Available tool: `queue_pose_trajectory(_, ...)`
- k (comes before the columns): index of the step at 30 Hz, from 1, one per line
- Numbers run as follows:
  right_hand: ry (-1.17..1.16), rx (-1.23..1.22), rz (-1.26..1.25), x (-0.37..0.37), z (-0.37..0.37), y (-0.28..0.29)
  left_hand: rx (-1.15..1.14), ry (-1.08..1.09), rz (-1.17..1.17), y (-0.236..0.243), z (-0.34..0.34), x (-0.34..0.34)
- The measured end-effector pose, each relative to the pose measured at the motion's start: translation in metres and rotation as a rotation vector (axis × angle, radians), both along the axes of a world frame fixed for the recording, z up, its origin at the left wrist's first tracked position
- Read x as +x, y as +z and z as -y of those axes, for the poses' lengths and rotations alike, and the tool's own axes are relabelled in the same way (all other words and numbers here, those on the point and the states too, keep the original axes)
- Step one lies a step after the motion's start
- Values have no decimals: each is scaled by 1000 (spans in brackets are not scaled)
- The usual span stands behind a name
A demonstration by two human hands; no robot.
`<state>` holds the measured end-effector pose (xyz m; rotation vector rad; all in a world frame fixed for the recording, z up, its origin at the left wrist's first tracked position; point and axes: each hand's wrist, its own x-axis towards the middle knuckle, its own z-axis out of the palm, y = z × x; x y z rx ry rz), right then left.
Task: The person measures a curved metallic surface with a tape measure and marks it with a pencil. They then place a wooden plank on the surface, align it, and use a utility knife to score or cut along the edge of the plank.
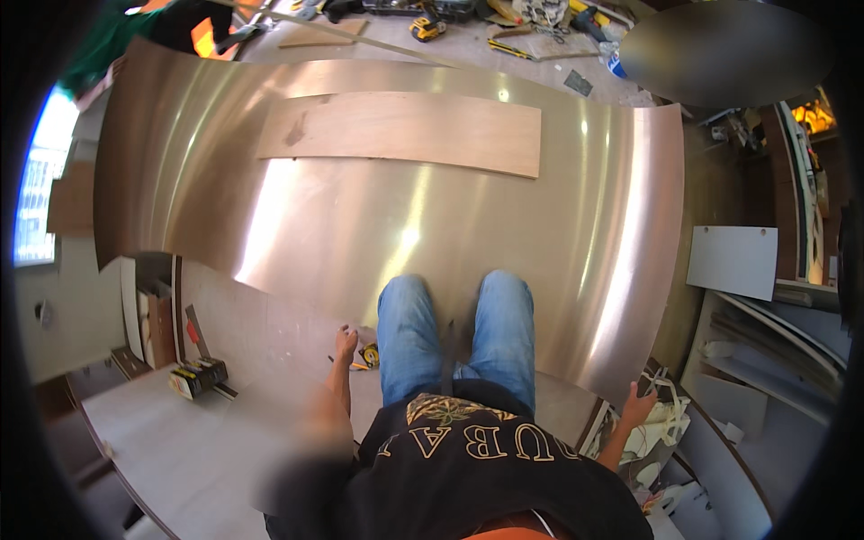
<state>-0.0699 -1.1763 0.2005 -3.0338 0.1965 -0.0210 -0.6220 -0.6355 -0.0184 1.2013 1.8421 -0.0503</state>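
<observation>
A large, shiny copper-toned metal sheet (pixel 351 207) spreads in front of me with its long sides bowing, and my knees rest at its near edge. On it lies a long wooden board (pixel 405 133). My left hand (pixel 345 344) is by the near edge, left of my leg, its fingers curled; what they hold, if anything, does not show. A yellow-and-black tape measure (pixel 368 355) sits right beside it, with a thin orange stick (pixel 359 365) just below. Off the sheet's near right corner, my right hand (pixel 640 405) is closed around a thin grey metal tool (pixel 658 382).
A saw with a red handle (pixel 192 331) and a dark box (pixel 198 377) are at left. A yellow drill (pixel 427 30), an orange cutter (pixel 510 49) and other tools lie beyond the sheet. A person's green sleeve (pixel 135 36) shows far left. Panels (pixel 734 261) stand at right.
</observation>
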Motion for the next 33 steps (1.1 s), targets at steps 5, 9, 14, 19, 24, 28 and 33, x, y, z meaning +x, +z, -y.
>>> queue_pose_trajectory(5,229,234,-166,12,79,-52,139,117,310,-14,17,29)
queue_pose_trajectory(9,256,213,-166,14,102,-86,192,44,331,-16,30,10)
queue_pose_trajectory(14,403,371,-209,17,90,-86,126,64,356,-12,29,11)
queue_pose_trajectory(19,374,301,-166,46,109,-102,49,136,385,-34,16,43)
queue_pose_trajectory(24,431,315,-257,37,106,-104,110,246,246,-43,-22,45)
queue_pose_trajectory(28,303,265,-340,23,109,-86,196,804,212,-58,-2,76)
queue_pose_trajectory(33,438,348,-340,24,76,-87,83,629,615,-76,-43,4)
